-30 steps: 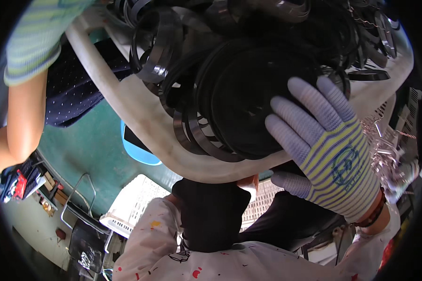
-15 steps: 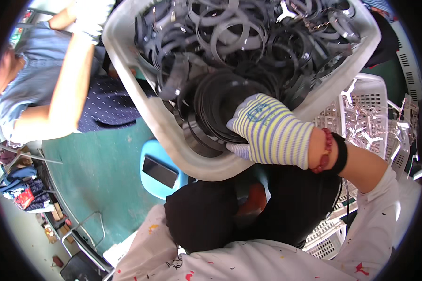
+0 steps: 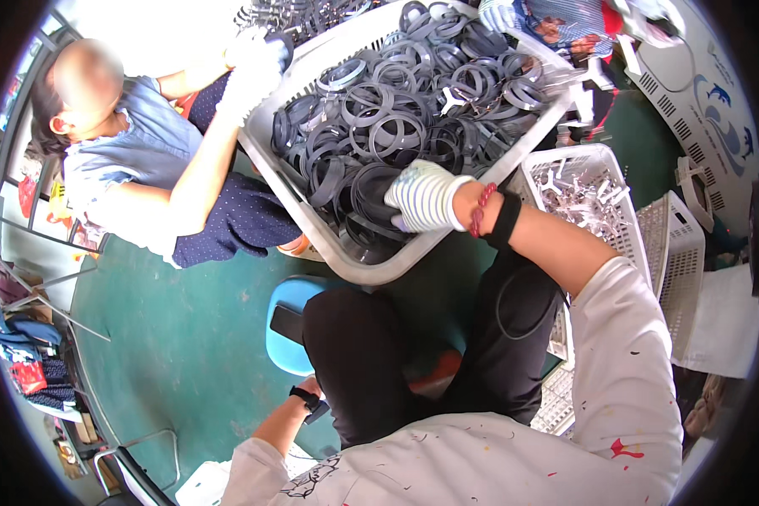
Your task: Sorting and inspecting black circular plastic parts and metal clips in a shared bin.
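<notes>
Head view: right hand (image 3: 426, 199) is on black rings (image 3: 371, 189) in the pale crate (image 3: 378, 271), grip can't be told, left hand (image 3: 312, 386) mostly leg-hidden, state unclear; right has none lifted out, full heap left.

View: drawn back since 0.5 s ago, with more of the pale crate's (image 3: 371, 273) far side showing.
Right hand (image 3: 428, 198): spread flat 1.0 s ago, now bent down at the black rings (image 3: 369, 192), fingertips hidden.
Left hand (image 3: 313, 386): now partly visible beside the left knee (image 3: 344, 337), dark wristband (image 3: 308, 396) newly showing.
Co-worker (image 3: 135, 126): head and torso now in view at left.
Phone (image 3: 286, 324): fully visible 0.5 s ago, now partly hidden behind that knee.
</notes>
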A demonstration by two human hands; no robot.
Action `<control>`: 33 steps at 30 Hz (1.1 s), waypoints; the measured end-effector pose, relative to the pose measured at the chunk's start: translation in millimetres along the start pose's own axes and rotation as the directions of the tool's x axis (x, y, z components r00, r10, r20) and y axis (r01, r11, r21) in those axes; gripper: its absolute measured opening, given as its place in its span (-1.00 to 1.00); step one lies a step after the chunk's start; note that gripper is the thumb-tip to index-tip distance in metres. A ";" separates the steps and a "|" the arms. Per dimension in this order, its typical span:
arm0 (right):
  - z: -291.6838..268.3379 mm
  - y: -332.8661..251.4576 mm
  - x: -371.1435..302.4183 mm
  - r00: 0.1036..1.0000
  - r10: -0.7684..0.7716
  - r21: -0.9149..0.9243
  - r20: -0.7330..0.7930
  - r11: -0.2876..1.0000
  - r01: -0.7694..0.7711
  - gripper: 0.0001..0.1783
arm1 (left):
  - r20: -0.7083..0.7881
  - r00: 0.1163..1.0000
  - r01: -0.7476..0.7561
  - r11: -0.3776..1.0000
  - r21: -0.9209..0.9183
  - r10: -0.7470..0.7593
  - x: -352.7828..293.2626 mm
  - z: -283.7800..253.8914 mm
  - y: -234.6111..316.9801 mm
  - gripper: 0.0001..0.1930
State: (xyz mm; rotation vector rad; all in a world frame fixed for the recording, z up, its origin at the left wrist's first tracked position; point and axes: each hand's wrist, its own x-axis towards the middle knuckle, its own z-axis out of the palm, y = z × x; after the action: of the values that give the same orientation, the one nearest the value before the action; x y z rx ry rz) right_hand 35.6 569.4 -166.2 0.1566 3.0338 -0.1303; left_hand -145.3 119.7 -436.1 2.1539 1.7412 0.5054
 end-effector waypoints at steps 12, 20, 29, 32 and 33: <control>-24.6 42.9 -25.3 0.712 0.539 0.585 -0.451 0.781 -0.221 -0.39 | -0.064 0.715 0.545 0.612 -0.573 -0.696 56.4 -217.2 111.1 -0.69; 7.8 49.3 -45.9 0.857 0.312 0.872 -0.410 0.411 0.268 -0.58 | -0.345 0.853 0.270 0.896 -0.352 -0.392 192.9 -290.2 169.9 -0.63; 17.6 62.6 -64.9 0.734 0.636 0.947 -0.237 0.319 0.030 -0.56 | -0.327 0.920 0.195 0.976 -0.102 -0.218 359.7 -257.5 127.8 -0.54; 21.2 81.4 -67.5 0.698 0.667 0.906 -0.260 0.419 -0.063 -0.52 | -0.217 0.922 0.331 0.943 0.012 -0.321 389.8 -256.3 111.7 -0.28; 15.7 78.4 -68.2 0.722 0.657 0.901 -0.217 0.420 -0.111 -0.53 | -0.123 0.930 0.339 0.937 -0.079 -0.347 394.7 -255.8 108.4 -0.25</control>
State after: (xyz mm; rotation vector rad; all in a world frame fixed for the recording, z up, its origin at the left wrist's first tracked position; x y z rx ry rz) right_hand 113.0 639.0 -180.9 1.2061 2.9243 -1.8445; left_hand -94.7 491.5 -132.5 1.7559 2.0940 0.6078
